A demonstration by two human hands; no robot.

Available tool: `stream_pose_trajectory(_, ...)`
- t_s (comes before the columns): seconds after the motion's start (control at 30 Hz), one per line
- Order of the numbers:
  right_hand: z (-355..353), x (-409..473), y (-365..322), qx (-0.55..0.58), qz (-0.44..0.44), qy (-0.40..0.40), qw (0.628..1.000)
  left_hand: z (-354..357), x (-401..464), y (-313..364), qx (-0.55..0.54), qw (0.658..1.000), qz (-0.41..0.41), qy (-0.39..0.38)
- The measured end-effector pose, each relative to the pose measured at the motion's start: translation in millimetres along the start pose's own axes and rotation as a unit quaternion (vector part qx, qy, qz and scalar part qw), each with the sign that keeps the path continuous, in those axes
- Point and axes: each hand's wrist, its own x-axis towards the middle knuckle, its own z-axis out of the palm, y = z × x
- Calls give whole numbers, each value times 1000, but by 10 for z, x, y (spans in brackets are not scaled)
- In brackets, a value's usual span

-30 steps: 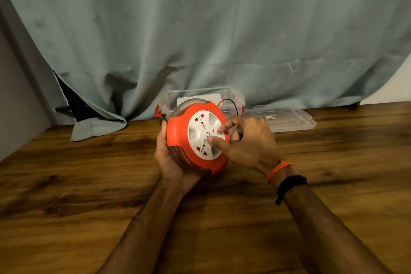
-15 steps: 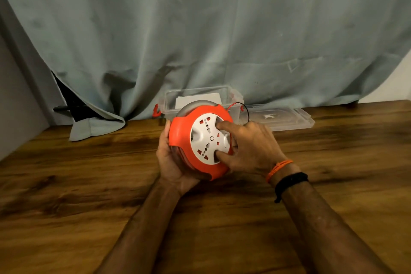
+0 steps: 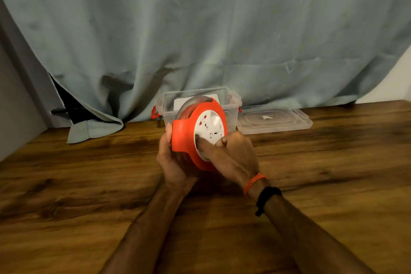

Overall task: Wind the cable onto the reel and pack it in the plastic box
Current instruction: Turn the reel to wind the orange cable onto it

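Observation:
An orange cable reel (image 3: pixel 184 133) with a white socket face (image 3: pixel 211 127) is held upright above the wooden table. My left hand (image 3: pixel 172 160) cups its back and underside. My right hand (image 3: pixel 231 153) presses fingers against the lower part of the white face. Orange cable is wound inside the reel behind a clear rim. Behind the reel stands the clear plastic box (image 3: pixel 231 102) with red latches, open at the top; something white lies inside it.
The box's clear lid (image 3: pixel 275 119) lies flat to its right on the wooden table (image 3: pixel 89 196). A grey-green curtain (image 3: pixel 200 29) hangs along the table's back edge, its corner resting on the wood at the left.
My right hand has swept from the upper right of the white face down to its lower edge, turning it. The loose loop of cable seen above the reel is no longer visible.

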Motion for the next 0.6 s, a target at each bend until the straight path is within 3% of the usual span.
stream_pose_trajectory(0.1, 126, 2, 300, -45, 94, -152, 983, 20, 8, 13, 25, 1000, 6, 2)
stream_pose_trajectory(0.17, 166, -12, 370, -21, 150, -168, 974, 2, 24, 18, 33, 999, 3, -5)
stream_pose_trajectory(0.2, 136, -21, 288, -1, 138, -149, 979, -14, 34, 15, 36, 999, 1, -6)
stream_pose_trajectory(0.3, 2, 49, -52, 61, 18, -16, 998, -43, 46, 37, 15, 1000, -21, -16)
stream_pose_trajectory(0.47, -222, 91, -54, -41, -80, 14, 996, -52, 40, 98, -11, 998, -39, -46)
stream_pose_trajectory(0.6, -394, 127, -36, -137, -225, 5, 965, -100, 70, 82, -39, 995, -60, -67)
